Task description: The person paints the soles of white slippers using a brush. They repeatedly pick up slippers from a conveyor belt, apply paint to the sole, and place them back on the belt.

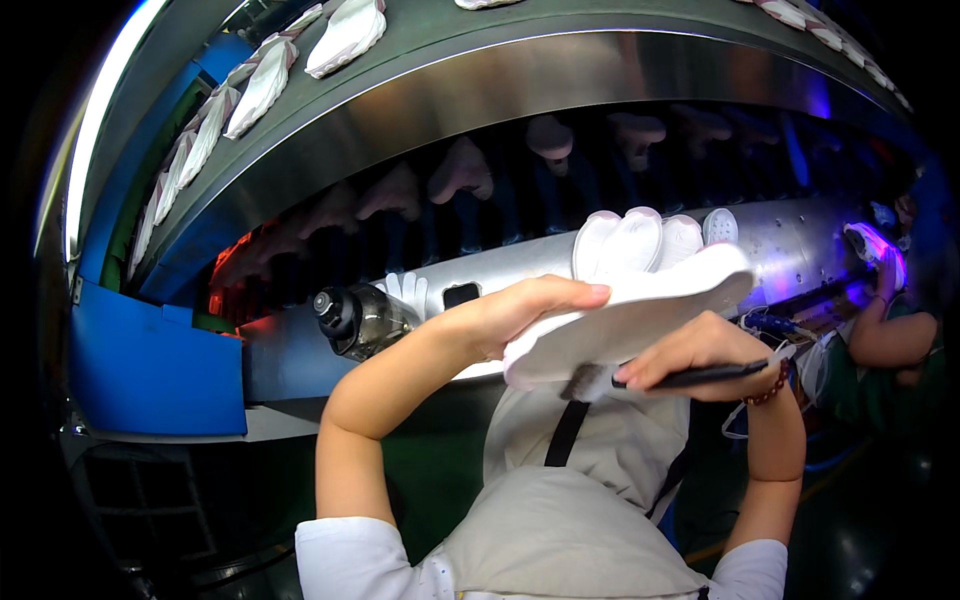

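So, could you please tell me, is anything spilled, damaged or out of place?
Nothing looks clearly spilled or damaged. Slightly odd, perhaps: a white glove-like item lies by the dark jar, though the left hand and right hand are bare.

Short white sleeves [352, 555], kinda loose, and a pale beige apron [570, 530] that's pretty wrinkly, with a black strap [567, 435] up front. Also rocking a dark reddish beaded bracelet [768, 393] on the right wrist [774, 418].
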Motion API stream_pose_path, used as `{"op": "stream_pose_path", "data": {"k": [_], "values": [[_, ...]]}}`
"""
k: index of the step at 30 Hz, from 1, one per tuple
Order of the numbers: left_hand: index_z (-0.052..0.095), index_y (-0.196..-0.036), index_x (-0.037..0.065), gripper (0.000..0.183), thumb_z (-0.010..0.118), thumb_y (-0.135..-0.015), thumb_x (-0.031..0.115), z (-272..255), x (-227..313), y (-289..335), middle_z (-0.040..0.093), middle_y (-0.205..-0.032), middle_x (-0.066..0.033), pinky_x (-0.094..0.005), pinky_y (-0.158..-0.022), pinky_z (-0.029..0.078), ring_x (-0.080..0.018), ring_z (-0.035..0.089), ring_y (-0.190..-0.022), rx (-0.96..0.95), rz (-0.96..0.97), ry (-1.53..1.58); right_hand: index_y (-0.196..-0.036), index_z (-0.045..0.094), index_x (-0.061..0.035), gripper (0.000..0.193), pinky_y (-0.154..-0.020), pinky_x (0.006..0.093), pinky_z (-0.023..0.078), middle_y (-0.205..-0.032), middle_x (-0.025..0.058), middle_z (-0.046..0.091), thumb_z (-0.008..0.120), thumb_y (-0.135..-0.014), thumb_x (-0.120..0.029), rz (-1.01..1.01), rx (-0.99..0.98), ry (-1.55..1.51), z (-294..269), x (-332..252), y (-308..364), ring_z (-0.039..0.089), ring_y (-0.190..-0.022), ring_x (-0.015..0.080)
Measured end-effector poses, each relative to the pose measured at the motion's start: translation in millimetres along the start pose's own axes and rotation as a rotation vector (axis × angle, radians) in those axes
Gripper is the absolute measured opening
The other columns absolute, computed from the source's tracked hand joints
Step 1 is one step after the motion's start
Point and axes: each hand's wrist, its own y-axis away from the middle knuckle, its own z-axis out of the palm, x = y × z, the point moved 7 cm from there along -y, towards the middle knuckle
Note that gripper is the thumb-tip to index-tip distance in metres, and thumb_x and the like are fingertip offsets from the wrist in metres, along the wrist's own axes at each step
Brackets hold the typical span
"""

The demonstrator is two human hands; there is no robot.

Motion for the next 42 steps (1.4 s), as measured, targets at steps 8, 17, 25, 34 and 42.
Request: {"op": "stream_pose_path", "data": {"k": [8,17,25,34,42], "values": [[0.045,-0.112,-0.004,0.055,0.048,-0.078,0.039,-6,-3,13,0.053,-0.1,-0.0166,-0.0264,-0.07,0.044,-0.0175,0.055,-0.085,0.094,-0.008,0.041,-0.081,0.061,-0.002,0.014,-0.073,0.0285,0.047,-0.088,0.0115,0.061,0.063,-0.067,0.0,0.104,0.048,0.045,-14,17,13,0.06,-0.081,0.0216],[0.048,-0.109,-0.002,0.052,0.053,-0.075,0.036,-34,-6,31,0.054,-0.098,-0.0153,-0.0253,-0.069,0.043,-0.0168,0.055,-0.083,0.317,0.08,0.021,-0.083,0.06,-0.0009,0.016,-0.078,0.0274,0.045,-0.09,0.0118,0.061,0.063,-0.068,0.0,0.175,0.138,0.096,-34,24,33,0.059,-0.086,0.019],[0.05,-0.104,-0.004,0.053,0.054,-0.072,0.038,-43,-7,38,0.055,-0.093,-0.0155,-0.0243,-0.067,0.042,-0.0177,0.054,-0.079,0.379,0.149,-0.043,-0.085,0.061,0.0018,0.018,-0.079,0.0267,0.045,-0.09,0.0124,0.061,0.062,-0.067,0.004,0.241,0.344,-0.018,-58,46,53,0.058,-0.085,0.0186],[0.036,-0.119,-0.003,0.051,0.04,-0.081,0.033,-28,-21,-23,0.046,-0.113,-0.0188,-0.037,-0.087,0.039,-0.0275,0.05,-0.098,-0.055,0.4,0.609,-0.088,0.061,0.0,0.018,-0.067,0.0214,0.046,-0.087,0.0109,0.061,0.06,-0.071,-0.002,0.083,0.479,-0.043,-24,36,15,0.058,-0.074,0.012],[0.039,-0.116,-0.004,0.048,0.04,-0.081,0.029,-34,-33,-40,0.05,-0.109,-0.018,-0.0355,-0.084,0.041,-0.0265,0.054,-0.094,-0.054,0.391,0.666,-0.087,0.059,0.0026,0.015,-0.063,0.0217,0.045,-0.081,0.0115,0.061,0.055,-0.074,-0.001,0.182,1.151,0.202,-45,84,44,0.057,-0.071,0.0136]]}}
